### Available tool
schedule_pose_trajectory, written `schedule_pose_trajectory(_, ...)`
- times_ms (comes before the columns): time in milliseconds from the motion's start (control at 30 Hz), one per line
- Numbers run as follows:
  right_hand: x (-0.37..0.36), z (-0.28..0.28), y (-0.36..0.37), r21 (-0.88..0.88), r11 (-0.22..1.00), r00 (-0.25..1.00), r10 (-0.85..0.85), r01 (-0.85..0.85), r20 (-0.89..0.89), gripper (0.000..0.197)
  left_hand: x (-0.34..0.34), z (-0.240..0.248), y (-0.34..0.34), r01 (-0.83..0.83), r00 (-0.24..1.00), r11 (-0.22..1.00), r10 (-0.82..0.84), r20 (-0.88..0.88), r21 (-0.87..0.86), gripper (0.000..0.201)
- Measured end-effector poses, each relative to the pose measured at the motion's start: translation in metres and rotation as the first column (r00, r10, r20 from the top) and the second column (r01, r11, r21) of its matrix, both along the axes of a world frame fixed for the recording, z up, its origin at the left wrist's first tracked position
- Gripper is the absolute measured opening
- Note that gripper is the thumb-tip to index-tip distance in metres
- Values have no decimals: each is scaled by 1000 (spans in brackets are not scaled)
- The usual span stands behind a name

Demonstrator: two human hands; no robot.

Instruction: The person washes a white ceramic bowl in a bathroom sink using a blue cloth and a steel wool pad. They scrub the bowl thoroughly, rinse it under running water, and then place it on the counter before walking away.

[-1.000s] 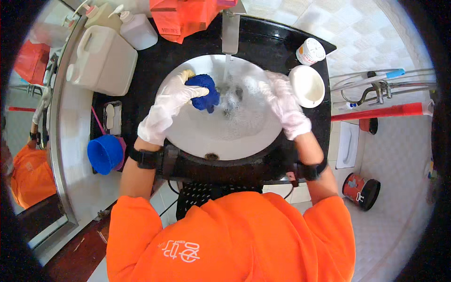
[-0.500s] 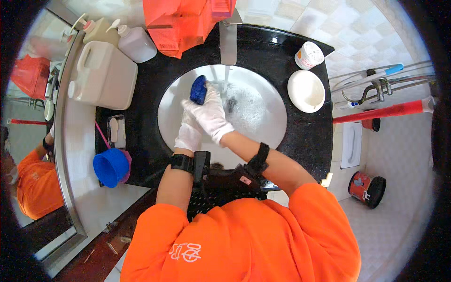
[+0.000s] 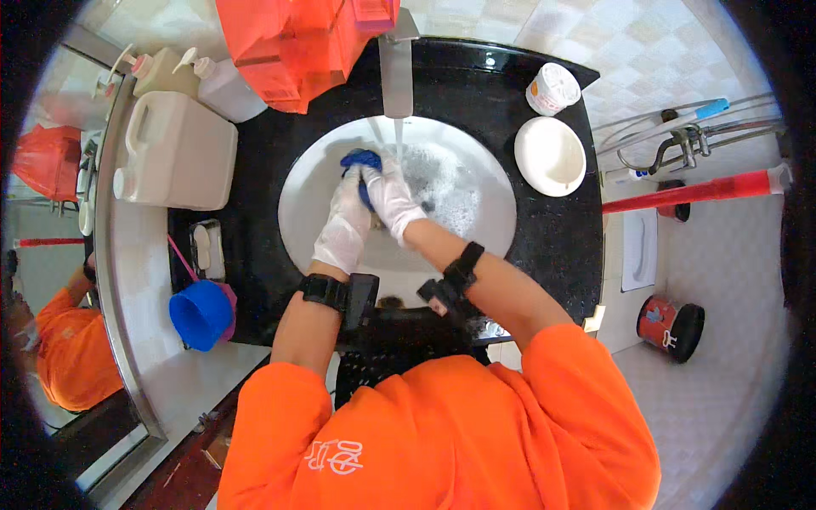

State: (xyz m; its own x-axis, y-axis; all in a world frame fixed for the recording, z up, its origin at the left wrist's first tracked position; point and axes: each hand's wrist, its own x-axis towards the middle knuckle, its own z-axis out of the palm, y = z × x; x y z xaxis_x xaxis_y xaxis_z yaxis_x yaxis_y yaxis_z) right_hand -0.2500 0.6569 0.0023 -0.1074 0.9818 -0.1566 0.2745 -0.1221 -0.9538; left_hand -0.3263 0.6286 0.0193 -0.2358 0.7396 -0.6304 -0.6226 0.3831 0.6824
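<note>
Both my hands wear white gloves and are over the white sink (image 3: pixel 297 183), close below the metal faucet (image 3: pixel 396 81). My left hand (image 3: pixel 345 211) and my right hand (image 3: pixel 393 194) close together around a crumpled dark blue cloth (image 3: pixel 362 159). Part of the cloth sticks out past the fingertips, and more shows between the two hands. A thin stream of water comes from the faucet beside my right fingers. White suds (image 3: pixel 455 183) lie in the right half of the sink.
A red plastic bag (image 3: pixel 297 51) sits left of the faucet. Along the left stand a large white jug (image 3: pixel 183 153), pump bottles (image 3: pixel 229 89), a soap dish (image 3: pixel 206 249) and a blue cup (image 3: pixel 201 314). On the right are a white bowl (image 3: pixel 548 157) and a tub (image 3: pixel 552 89).
My left hand has come up to the cloth, which both hands now squeeze; before, it showed at my right hand's fingertips. The view has shifted slightly.
</note>
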Motion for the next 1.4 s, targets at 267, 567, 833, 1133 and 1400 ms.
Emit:
schedule_pose_trajectory(267, 41, -19, 14, -211, 744, 248, 454, -634, 856, 75, -43, -57, 2, 206, 946, 978, -208, -249, -35, 61)
schedule_pose_trajectory(567, 49, -17, 35, -330, 791, 116, 446, -516, 887, 21, -33, -24, -24, 598, 316, 723, -609, -727, -346, 85)
schedule_pose_trajectory(833, 37, 12, 1, 68, 820, 672, 414, -568, 613, 28, -1, 3, -2, -46, 910, 968, 142, 390, -246, 34)
schedule_pose_trajectory(1133, 38, 6, 31, 57, 966, 805, 178, -253, 565, 38, -13, -23, -4, 68, 981, 995, -79, -176, -68, 48)
schedule_pose_trajectory(1400, 32, 42, 60, -66, 985, 984, 163, -158, 74, 23, -28, -28, 19, 405, 783, 907, -277, -556, 118, 47)
